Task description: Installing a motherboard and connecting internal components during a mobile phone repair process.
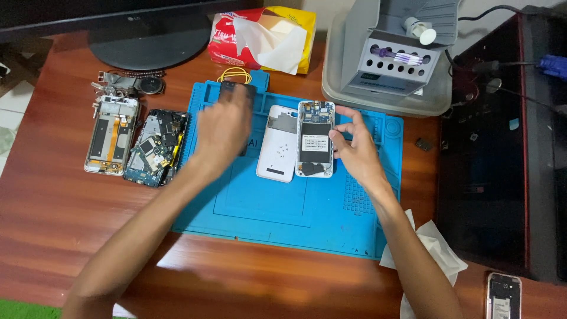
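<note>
The right hand [354,147] pinched the edge of an opened white phone [315,139], circuit board and black battery exposed, while the blurred left hand [224,127] gripped a dark flat part [236,90] just left of it.

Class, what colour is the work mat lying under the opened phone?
The work mat is blue, seen best in the head view.
</note>
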